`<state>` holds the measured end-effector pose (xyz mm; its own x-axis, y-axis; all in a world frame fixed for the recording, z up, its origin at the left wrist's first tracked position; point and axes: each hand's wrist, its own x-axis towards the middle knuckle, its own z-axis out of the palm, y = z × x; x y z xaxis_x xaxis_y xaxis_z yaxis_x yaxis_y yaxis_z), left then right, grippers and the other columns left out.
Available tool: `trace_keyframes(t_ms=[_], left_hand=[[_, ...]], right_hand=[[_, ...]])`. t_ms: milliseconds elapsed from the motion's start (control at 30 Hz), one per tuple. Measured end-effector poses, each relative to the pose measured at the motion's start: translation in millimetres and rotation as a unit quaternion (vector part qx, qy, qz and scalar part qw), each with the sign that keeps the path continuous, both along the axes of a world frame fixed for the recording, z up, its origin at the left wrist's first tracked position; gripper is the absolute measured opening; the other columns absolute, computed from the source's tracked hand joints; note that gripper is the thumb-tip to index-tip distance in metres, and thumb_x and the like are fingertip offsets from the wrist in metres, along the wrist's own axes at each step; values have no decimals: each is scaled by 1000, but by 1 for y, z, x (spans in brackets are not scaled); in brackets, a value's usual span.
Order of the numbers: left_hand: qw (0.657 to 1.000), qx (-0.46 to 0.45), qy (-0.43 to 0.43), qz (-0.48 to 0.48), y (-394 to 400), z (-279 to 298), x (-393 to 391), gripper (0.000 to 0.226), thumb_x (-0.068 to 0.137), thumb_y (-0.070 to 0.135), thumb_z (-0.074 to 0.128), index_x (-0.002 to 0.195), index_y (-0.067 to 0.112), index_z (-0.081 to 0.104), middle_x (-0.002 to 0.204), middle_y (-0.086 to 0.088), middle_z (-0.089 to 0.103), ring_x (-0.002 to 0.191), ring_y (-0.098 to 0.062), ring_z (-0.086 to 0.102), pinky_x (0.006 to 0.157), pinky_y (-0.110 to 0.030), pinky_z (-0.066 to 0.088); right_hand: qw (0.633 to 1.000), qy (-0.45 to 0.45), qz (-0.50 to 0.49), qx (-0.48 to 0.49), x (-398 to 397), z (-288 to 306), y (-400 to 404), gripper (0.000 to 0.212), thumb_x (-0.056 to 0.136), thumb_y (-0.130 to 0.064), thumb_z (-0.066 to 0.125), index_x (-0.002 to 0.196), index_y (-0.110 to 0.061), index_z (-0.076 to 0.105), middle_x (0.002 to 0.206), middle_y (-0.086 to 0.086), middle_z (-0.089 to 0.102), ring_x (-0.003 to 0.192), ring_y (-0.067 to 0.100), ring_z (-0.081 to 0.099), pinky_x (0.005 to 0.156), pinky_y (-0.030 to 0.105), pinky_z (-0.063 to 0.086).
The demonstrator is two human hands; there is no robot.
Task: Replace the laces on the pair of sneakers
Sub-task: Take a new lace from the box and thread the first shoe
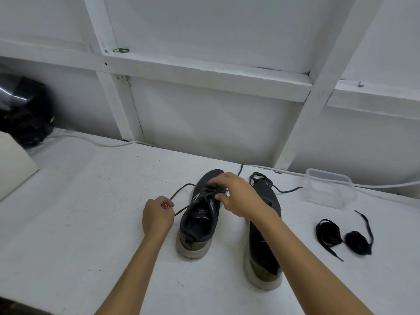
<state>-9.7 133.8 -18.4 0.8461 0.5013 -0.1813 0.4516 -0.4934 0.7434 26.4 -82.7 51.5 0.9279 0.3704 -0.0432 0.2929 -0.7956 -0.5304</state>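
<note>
Two dark sneakers are stood on the white table (91,201). The left sneaker (200,214) has its lace (181,189) pinched by the left hand (158,214), while its eyelet area is gripped by the right hand (238,196). The right sneaker (261,246) is just beside. A clear plastic container (329,188) is seen apparently empty; spare black laces (341,235) are bundled near it.

R hand (238,196) & forearm hide much of the dark right sneaker (261,251); black shiny object (22,110) at left edge cut off, unidentifiable.
</note>
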Motion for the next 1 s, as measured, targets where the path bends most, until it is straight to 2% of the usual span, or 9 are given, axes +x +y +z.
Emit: trace_keyframes(t_ms=[67, 167, 300, 367, 467, 667, 800, 933, 1000], left_hand=[[999, -3, 4, -41, -1, 0, -1, 33, 87, 0, 50, 84, 25, 72, 79, -3, 64, 64, -18, 58, 57, -28, 44], [995, 5, -45, -94, -8, 8, -2, 29, 94, 9, 53, 91, 30, 72, 97, 3, 61, 75, -5, 57, 64, -18, 41], [969, -51, -148, -189, -19, 29, -6, 17, 98, 18, 59, 106, 29, 69, 106, 16, 62, 92, 3, 59, 73, -5, 43], [954, -84, -120, -263, -20, 35, -7, 20, 94, 30, 67, 114, 31, 67, 110, 19, 64, 96, 5, 59, 79, -11, 47], [942, -44, -81, -324, -19, 36, -6, 39, 84, 43, 76, 121, 36, 64, 114, 21, 60, 100, 2, 58, 84, -20, 49], [953, 8, -58, -298, -24, 46, -4, 35, 84, 38, 76, 116, 37, 61, 90, 10, 62, 75, -4, 60, 67, -16, 46], [972, 28, -49, -226, -28, 44, -8, 18, 92, 28, 64, 110, 25, 66, 78, 4, 63, 71, -10, 61, 63, -22, 49], [984, 42, -40, -166, -37, 45, -10, 16, 93, 26, 60, 108, 20, 63, 78, 6, 60, 72, -10, 59, 65, -26, 46], [984, 61, -35, -161, -38, 47, -10, 26, 92, 26, 61, 117, 19, 60, 91, 5, 61, 81, -12, 59, 73, -28, 49]], right_hand=[[999, 4, 14, -40, 0, 0, 3, 35, 97, -22, 62, 130, -33, 66, 142, -6, 51, 123, 18, 50, 99, 39, 47], [997, -6, 9, -77, 0, 0, 3, 20, 99, -29, 61, 114, -26, 73, 140, -5, 52, 127, 20, 46, 95, 37, 46], [999, -2, 4, -52, 1, 11, -1, 17, 97, -37, 63, 96, -22, 71, 104, -5, 67, 101, 18, 59, 81, 33, 48], [999, 16, -9, -41, 4, 21, -3, 21, 95, -43, 64, 85, -25, 67, 88, -7, 67, 87, 15, 60, 74, 32, 48], [999, 24, -22, -29, 6, 37, -6, 32, 93, -48, 65, 70, -27, 59, 67, -9, 59, 66, 8, 54, 60, 28, 40], [996, 71, -4, -52, 10, 75, -10, 31, 93, -45, 67, 72, -21, 70, 61, -9, 58, 60, 10, 52, 58, 26, 40], [993, 82, -4, -83, 14, 105, -18, 24, 90, -46, 69, 84, -23, 77, 80, -7, 71, 77, 14, 66, 70, 31, 54], [992, 64, -11, -108, 14, 129, -30, 20, 90, -46, 70, 84, -28, 76, 81, -11, 69, 78, 9, 64, 66, 28, 47], [993, 53, -12, -102, 13, 133, -33, 20, 92, -44, 69, 85, -27, 76, 80, -10, 69, 77, 8, 62, 64, 26, 45]])
